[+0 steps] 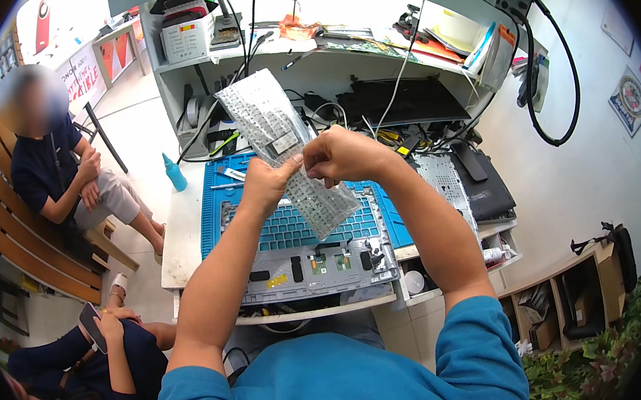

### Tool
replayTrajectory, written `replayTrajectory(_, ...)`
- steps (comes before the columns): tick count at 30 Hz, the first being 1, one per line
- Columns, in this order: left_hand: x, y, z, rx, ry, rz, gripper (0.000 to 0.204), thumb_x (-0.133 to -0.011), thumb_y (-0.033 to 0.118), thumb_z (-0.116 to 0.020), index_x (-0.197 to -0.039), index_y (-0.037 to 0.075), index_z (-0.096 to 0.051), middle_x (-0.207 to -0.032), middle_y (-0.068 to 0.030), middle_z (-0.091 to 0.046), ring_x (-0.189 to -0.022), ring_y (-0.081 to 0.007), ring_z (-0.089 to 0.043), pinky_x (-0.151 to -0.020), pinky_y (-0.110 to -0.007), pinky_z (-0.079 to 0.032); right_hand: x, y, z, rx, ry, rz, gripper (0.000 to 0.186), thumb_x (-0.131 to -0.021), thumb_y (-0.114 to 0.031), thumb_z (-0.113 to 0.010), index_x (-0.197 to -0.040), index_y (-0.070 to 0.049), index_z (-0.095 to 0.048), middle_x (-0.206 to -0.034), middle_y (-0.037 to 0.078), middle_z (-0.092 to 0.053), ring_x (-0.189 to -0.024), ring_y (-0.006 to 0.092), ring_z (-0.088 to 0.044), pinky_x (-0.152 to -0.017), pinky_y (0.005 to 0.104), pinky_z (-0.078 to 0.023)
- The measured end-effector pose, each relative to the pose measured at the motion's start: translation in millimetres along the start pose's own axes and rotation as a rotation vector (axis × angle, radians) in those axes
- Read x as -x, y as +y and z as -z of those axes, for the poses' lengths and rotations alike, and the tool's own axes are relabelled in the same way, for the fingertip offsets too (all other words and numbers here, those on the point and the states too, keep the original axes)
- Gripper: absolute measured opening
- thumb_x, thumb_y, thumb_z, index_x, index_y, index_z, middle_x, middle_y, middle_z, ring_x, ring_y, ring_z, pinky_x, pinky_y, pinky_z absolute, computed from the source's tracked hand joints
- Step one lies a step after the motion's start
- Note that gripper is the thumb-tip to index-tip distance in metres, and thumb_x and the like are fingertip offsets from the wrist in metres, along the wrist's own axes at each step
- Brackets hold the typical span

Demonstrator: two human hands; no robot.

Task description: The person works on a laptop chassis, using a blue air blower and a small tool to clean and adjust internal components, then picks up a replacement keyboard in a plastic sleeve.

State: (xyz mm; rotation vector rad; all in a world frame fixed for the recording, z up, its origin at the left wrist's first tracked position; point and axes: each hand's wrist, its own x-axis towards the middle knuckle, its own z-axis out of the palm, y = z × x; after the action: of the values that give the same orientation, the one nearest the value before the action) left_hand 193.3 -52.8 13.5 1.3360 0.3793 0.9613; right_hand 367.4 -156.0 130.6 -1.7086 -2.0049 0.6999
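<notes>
Above the opened laptop (318, 265), both hands (310, 166) grip a keyboard module (277, 139).

A blue work mat (218, 201) covers the bench; an opened laptop base (318, 265) lies on its near edge; a teal squeeze bottle (174, 172) stands at the far left; a black laptop (411, 101) rests under the shelf; two people sit at left, one on a wooden bench (2, 220).

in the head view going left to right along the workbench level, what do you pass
Person seated on the wooden bench → blue squeeze bottle → left hand on the grey keyboard panel → right hand → perforated metal plate → black laptop part → black hanging cable.
</notes>
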Motion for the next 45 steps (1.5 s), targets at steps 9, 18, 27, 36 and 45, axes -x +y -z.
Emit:
replayTrajectory(9,4.2,9.2,-13.3,0.145,0.088,0.065,0.024,-0.097,0.011,-0.082,-0.116,-0.003,-0.079,-0.109,-0.0102,-0.081,-0.092,-0.0193,-0.078,-0.083,-0.035,-0.063,-4.4,-9.5,2.3,0.208,0.077,-0.042,0.012,-0.088,-0.007,-0.083,-0.097,0.001,-0.081,-0.079,0.015,-0.079,-0.066,0.0238,-0.077,-0.067,0.0381,-0.060)
replayTrajectory(18,-7.0,-8.9,6.7,0.317,0.057,0.350,0.032,-0.093,0.011,-0.083,-0.122,-0.001,-0.075,-0.118,-0.0113,-0.077,-0.101,-0.0262,-0.077,-0.094,-0.044,-0.061,-6.2,1.6,-8.5,0.482,0.158,0.247,0.012,-0.086,-0.008,-0.080,-0.097,-0.004,-0.084,-0.089,0.018,-0.079,-0.084,0.0388,-0.077,-0.080,0.0468,-0.061)
replayTrajectory(27,-0.1,-6.9,-19.1,0.394,0.123,0.234,0.022,-0.089,0.008,-0.090,-0.105,-0.004,-0.080,-0.105,-0.0110,-0.080,-0.089,-0.0226,-0.078,-0.081,-0.037,-0.064,-5.9,-5.9,-2.2,0.651,0.065,0.216,0.008,-0.088,-0.009,-0.079,-0.094,-0.006,-0.083,-0.091,0.015,-0.079,-0.092,0.0364,-0.076,-0.085,0.0479,-0.060)
replayTrajectory(36,0.3,-11.5,-7.1,0.237,0.127,0.183,0.057,-0.084,0.002,-0.092,-0.136,-0.003,-0.067,-0.126,-0.0120,-0.076,-0.112,-0.0265,-0.075,-0.097,-0.043,-0.061,15.0,-19.9,43.5,0.326,0.009,0.084,0.030,-0.084,-0.014,-0.090,-0.085,0.002,-0.065,-0.076,0.011,-0.068,-0.069,0.0211,-0.064,-0.066,0.0383,-0.052)
replayTrajectory(45,-5.8,15.3,-5.8,0.335,0.193,0.100,0.050,-0.085,-0.005,-0.090,-0.130,-0.007,-0.069,-0.120,-0.0176,-0.078,-0.106,-0.0282,-0.078,-0.095,-0.041,-0.064,9.9,9.8,32.8,0.005,0.464,0.116,0.039,-0.085,0.000,-0.085,-0.119,-0.003,-0.067,-0.083,0.009,-0.071,-0.075,0.0136,-0.070,-0.073,0.0296,-0.059)
